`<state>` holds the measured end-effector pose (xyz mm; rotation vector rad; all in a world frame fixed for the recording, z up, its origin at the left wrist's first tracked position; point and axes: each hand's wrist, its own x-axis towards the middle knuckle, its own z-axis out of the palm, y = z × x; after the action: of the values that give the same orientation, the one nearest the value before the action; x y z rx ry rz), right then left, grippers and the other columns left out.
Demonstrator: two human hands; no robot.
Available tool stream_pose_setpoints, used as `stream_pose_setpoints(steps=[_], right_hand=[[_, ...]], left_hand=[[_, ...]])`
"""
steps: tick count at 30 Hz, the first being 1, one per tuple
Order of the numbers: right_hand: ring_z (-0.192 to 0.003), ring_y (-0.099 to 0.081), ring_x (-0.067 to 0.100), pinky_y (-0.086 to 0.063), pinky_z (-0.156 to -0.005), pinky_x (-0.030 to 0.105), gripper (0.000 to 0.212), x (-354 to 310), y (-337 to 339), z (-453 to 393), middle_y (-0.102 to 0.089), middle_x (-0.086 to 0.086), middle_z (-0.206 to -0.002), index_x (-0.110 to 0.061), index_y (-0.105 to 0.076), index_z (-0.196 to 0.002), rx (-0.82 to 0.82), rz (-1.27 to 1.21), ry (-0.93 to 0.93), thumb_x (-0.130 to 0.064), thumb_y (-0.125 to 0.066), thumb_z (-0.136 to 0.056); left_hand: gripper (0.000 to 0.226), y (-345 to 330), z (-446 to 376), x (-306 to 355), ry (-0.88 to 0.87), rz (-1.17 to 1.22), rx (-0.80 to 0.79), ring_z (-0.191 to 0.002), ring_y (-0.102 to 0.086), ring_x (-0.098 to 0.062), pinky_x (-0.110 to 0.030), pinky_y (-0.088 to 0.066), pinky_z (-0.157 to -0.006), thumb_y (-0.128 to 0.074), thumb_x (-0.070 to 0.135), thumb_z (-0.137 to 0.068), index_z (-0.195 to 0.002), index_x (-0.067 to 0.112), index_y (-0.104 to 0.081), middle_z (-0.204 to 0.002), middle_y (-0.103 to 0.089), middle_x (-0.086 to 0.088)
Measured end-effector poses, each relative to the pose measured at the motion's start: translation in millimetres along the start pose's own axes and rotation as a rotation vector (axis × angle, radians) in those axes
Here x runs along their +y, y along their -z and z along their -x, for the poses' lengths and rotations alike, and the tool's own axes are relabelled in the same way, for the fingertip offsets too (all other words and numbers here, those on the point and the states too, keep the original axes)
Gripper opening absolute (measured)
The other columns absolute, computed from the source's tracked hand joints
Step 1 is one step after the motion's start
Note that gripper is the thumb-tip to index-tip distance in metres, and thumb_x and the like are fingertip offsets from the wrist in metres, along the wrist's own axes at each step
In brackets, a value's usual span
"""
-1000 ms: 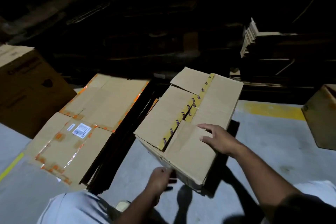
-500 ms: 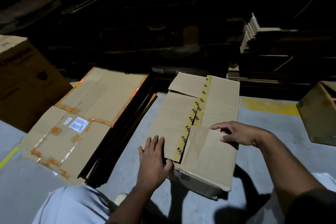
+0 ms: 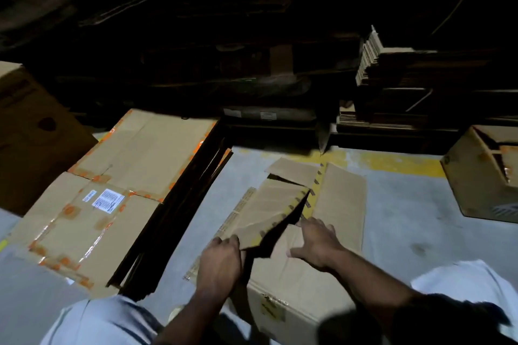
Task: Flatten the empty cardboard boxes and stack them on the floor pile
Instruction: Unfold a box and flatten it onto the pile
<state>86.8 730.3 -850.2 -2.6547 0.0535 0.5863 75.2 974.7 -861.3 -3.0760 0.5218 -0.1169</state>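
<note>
**Taped box on the floor, one top flap lifted**

The cardboard box [image 3: 336, 204] stands on the grey concrete floor [image 3: 406, 221] right in front of you, its long axis running away from you toward the yellow floor line [image 3: 392, 164]. It is plain brown corrugated board, creased, with yellow printed tape [image 3: 316, 189] along the centre seam. That seam is split: the left top flap [image 3: 269, 204] is tilted up, with a dark gap beneath it, while the right flap lies flat.

Your left hand [image 3: 221, 263] grips the near edge of the raised flap, fingers curled round it. Your right hand [image 3: 316, 244] presses flat on the right flap beside the seam, fingers spread and straight.

To the left, well apart from the box, lies the floor pile [image 3: 140, 154] of flattened cartons with orange tape and a white barcode label [image 3: 108, 201]; its dark layered edges face the box across a strip of bare floor. An upright brown box [image 3: 30, 134] stands at the far left, another open carton [image 3: 487, 173] at the right edge. Beyond the yellow line, stacked flat cardboard [image 3: 372, 56] sits in deep shadow.
</note>
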Motion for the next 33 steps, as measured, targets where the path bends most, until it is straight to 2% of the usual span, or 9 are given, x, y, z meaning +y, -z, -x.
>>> stream_pose_setpoints(steps=[6,11,16,19,22,24,28,31,33], right_hand=[[-0.121,-0.041,0.019,-0.028,-0.099,0.033,0.074,-20,29,7,-0.051,-0.003,-0.128,-0.023,-0.046,-0.138,0.274,0.044,0.215,-0.059,-0.07,-0.078],[-0.114,-0.04,0.017,-0.028,-0.094,0.03,0.066,-40,40,24,-0.049,-0.004,-0.123,-0.02,-0.048,-0.135,0.465,0.096,0.373,-0.055,-0.069,-0.083],[-0.107,-0.043,0.017,-0.036,-0.093,0.031,0.051,-58,42,46,-0.05,-0.004,-0.116,-0.02,-0.052,-0.126,0.512,0.061,0.42,-0.048,-0.068,-0.087],[-0.094,-0.048,0.015,-0.043,-0.077,0.029,0.039,-77,48,66,-0.053,-0.007,-0.103,-0.025,-0.054,-0.11,0.579,0.131,0.518,-0.042,-0.074,-0.082],[-0.087,-0.049,0.012,-0.042,-0.062,0.025,0.035,-87,46,86,-0.051,-0.011,-0.097,-0.029,-0.05,-0.102,0.531,0.185,0.539,-0.037,-0.077,-0.081],[-0.085,-0.049,0.01,-0.042,-0.057,0.023,0.032,-88,46,97,-0.051,-0.012,-0.095,-0.03,-0.049,-0.1,0.522,0.179,0.513,-0.033,-0.076,-0.083],[-0.091,-0.05,0.013,-0.046,-0.07,0.033,0.009,-93,58,118,-0.052,-0.009,-0.098,-0.028,-0.054,-0.101,0.36,0.034,0.498,-0.035,-0.049,-0.102],[-0.079,-0.056,0.014,-0.047,-0.075,0.038,0.048,-94,73,119,-0.06,-0.004,-0.085,-0.022,-0.06,-0.085,0.159,-0.17,0.364,-0.051,-0.028,-0.106],[-0.084,-0.063,0.012,-0.049,-0.079,0.034,0.056,-91,75,114,-0.069,-0.005,-0.093,-0.024,-0.071,-0.087,-0.018,-0.335,0.269,-0.054,-0.028,-0.105]], left_hand=[[0.021,27,-4,-13,0.367,0.149,0.105,-0.039,-0.052,-0.028,-0.023,-0.032,-0.041,-0.061,0.013,-0.083,-0.062,0.01,-0.062,-0.047,-0.052,-0.007],[0.031,44,-8,-26,0.714,0.41,0.142,-0.069,-0.064,-0.04,-0.039,-0.042,-0.062,-0.051,0.015,-0.098,-0.077,-0.002,-0.064,-0.071,-0.065,-0.022],[0.032,51,-17,-41,0.816,0.505,0.283,-0.077,-0.064,-0.041,-0.037,-0.038,-0.067,-0.047,0.015,-0.101,-0.083,-0.005,-0.065,-0.079,-0.066,-0.024],[0.036,53,-22,-49,0.85,0.531,0.265,-0.074,-0.062,-0.038,-0.036,-0.041,-0.065,-0.045,0.02,-0.102,-0.08,0.0,-0.064,-0.076,-0.064,-0.018],[0.039,62,-30,-53,0.798,0.557,0.217,-0.062,-0.057,-0.024,-0.032,-0.038,-0.057,-0.044,0.022,-0.104,-0.073,0.005,-0.06,-0.065,-0.058,-0.007],[0.038,63,-37,-57,0.761,0.599,0.172,-0.062,-0.058,-0.021,-0.033,-0.046,-0.058,-0.044,0.023,-0.105,-0.075,0.006,-0.061,-0.066,-0.06,-0.007],[0.034,67,-43,-70,0.732,0.771,0.035,-0.067,-0.067,-0.028,-0.046,-0.06,-0.066,-0.048,0.019,-0.102,-0.073,0.008,-0.063,-0.073,-0.067,-0.013],[0.033,84,-48,-79,0.749,0.958,-0.111,-0.065,-0.06,-0.025,-0.025,-0.052,-0.052,-0.049,0.008,-0.103,-0.071,0.001,-0.056,-0.078,-0.064,-0.02],[0.039,89,-49,-93,0.762,1.085,-0.163,-0.062,-0.049,-0.018,-0.013,-0.043,-0.048,-0.052,0.023,-0.103,-0.069,0.004,-0.05,-0.077,-0.056,-0.019]])
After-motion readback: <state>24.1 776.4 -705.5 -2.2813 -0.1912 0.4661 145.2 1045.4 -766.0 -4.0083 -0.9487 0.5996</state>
